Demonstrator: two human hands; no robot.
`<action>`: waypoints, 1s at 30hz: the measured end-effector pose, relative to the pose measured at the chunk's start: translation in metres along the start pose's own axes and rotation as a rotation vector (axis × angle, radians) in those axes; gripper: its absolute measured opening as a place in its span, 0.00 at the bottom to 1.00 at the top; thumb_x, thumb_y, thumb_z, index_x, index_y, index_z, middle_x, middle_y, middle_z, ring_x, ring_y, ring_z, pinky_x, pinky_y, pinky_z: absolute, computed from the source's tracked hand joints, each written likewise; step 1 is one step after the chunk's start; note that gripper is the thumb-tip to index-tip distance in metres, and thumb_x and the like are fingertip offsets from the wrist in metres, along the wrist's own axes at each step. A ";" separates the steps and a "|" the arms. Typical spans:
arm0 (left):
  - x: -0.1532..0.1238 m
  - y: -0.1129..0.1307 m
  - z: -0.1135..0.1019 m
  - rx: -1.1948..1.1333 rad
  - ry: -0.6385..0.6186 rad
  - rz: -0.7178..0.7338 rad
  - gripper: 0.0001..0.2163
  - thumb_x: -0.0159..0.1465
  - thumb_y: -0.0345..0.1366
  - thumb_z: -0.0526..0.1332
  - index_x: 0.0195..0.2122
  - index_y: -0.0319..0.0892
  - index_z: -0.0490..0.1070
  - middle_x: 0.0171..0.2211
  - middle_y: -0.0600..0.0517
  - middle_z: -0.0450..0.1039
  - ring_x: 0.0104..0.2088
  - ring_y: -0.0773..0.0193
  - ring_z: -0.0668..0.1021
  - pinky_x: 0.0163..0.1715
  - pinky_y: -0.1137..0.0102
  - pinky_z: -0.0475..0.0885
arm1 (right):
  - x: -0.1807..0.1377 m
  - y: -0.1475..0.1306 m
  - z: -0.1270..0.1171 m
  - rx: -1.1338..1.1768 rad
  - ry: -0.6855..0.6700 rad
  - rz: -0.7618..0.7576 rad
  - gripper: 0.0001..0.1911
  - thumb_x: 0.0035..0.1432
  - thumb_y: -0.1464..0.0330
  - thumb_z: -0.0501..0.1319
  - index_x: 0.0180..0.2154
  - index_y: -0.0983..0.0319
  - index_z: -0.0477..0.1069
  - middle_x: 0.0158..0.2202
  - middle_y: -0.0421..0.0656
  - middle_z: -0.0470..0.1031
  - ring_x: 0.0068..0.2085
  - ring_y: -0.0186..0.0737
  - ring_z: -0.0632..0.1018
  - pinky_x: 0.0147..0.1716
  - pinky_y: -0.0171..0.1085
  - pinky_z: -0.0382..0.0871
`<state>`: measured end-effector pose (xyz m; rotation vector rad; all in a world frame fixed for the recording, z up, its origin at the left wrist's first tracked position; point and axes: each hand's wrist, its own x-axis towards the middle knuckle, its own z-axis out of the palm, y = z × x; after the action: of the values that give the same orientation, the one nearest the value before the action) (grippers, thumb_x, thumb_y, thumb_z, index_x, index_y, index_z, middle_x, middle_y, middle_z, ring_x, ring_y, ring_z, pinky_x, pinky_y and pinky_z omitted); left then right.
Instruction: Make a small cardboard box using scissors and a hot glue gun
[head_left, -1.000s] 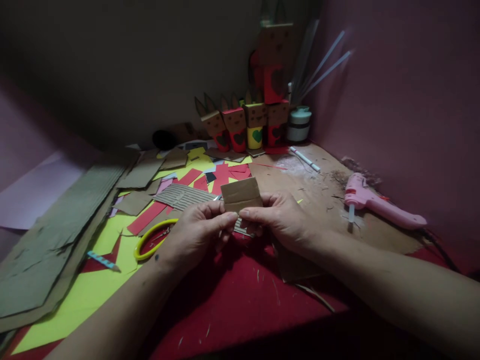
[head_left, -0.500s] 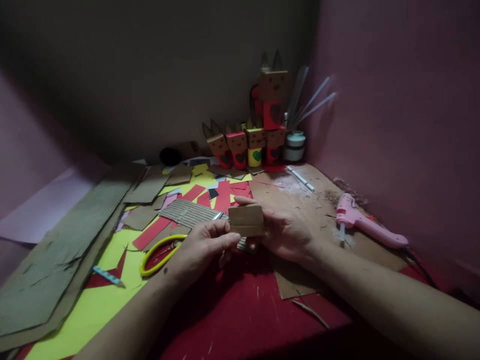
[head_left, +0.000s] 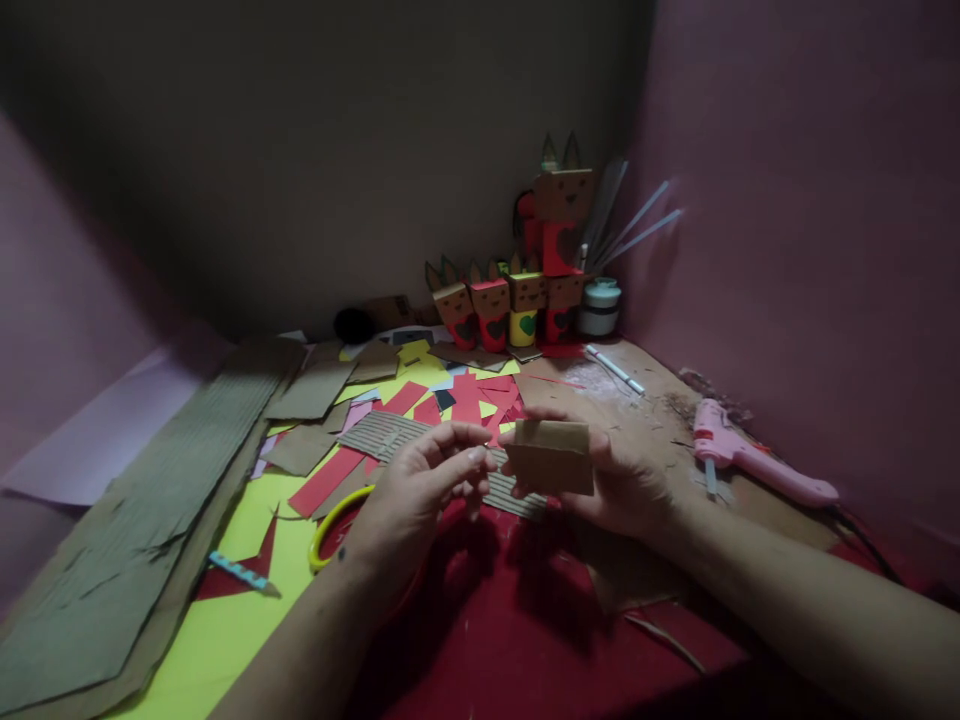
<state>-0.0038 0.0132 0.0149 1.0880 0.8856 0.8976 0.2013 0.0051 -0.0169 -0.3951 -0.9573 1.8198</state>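
Cardboard piece (head_left: 551,468), small, creased crosswise near its top edge, is up off the red counter (head_left: 480,660), in the right hand (head_left: 634,490). Right hand: partly closed, thumb side along the near lower edge, other fingers wrapping behind; fingertips show past the top and left edges. Left hand (head_left: 424,485): half curled, thumb and forefinger tips nearly together, just left of the piece and apart from it. Can't tell if anything tiny is pinched there. Below both hands: corrugated cardboard strip (head_left: 386,435), ridges up, its other end showing under the held piece. Scissors (head_left: 314,540) with yellow handles sit by the left wrist, partly hidden by it. Flat cardboard sheet (head_left: 626,580) lies under the right forearm. Pink glue gun (head_left: 757,472) on its side, farther right, well apart from the right hand. Blue-and-white pencil (head_left: 241,574) at left, on yellow and red paper. Row of box-headed paper figures (head_left: 523,328) at the back, beside a lidded jar (head_left: 600,312).
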 end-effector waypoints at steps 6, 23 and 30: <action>-0.004 -0.006 0.014 0.210 0.099 0.177 0.21 0.55 0.37 0.71 0.47 0.42 0.67 0.36 0.53 0.72 0.33 0.65 0.75 0.30 0.71 0.72 | 0.000 0.002 -0.002 -0.025 -0.045 0.052 0.29 0.52 0.50 0.70 0.52 0.55 0.74 0.47 0.49 0.79 0.42 0.48 0.79 0.38 0.47 0.74; -0.003 -0.026 0.008 1.190 0.044 0.891 0.27 0.65 0.35 0.64 0.63 0.46 0.56 0.55 0.40 0.67 0.51 0.50 0.76 0.49 0.56 0.76 | 0.009 0.009 0.004 0.027 0.029 0.222 0.41 0.44 0.38 0.68 0.47 0.64 0.74 0.39 0.51 0.79 0.37 0.46 0.79 0.31 0.39 0.69; -0.004 -0.027 0.011 1.460 0.137 1.138 0.21 0.64 0.29 0.63 0.57 0.39 0.63 0.49 0.36 0.74 0.49 0.48 0.78 0.48 0.58 0.76 | 0.012 0.012 0.000 0.095 0.107 0.127 0.33 0.46 0.44 0.71 0.43 0.63 0.74 0.37 0.47 0.79 0.36 0.43 0.78 0.35 0.38 0.70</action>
<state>0.0089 0.0000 -0.0082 3.0077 0.9858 1.1928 0.1886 0.0134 -0.0241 -0.4987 -0.7848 1.9306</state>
